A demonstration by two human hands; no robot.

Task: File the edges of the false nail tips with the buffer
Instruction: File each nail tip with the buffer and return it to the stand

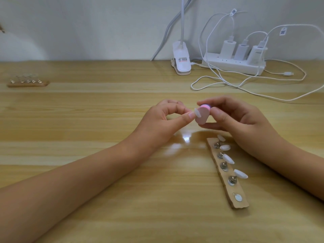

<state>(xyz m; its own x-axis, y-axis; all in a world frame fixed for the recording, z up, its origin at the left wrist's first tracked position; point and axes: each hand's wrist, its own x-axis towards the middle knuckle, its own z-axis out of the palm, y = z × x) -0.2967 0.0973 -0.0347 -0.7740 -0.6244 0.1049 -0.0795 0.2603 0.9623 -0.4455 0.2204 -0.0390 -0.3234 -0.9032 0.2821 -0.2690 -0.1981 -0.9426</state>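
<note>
lying beside right hand (245, 123): stand (234, 189); cables (228, 82) behind.

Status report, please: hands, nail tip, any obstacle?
Left hand pinches nail tip. Right hand holds pink buffer against its edge. Nothing between them.

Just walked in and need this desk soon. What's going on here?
A person is filing false nails. The left hand pinches one white nail tip against the pink buffer, which the right hand grips. Four more tips sit on stands along a holder strip near the right forearm.
</note>
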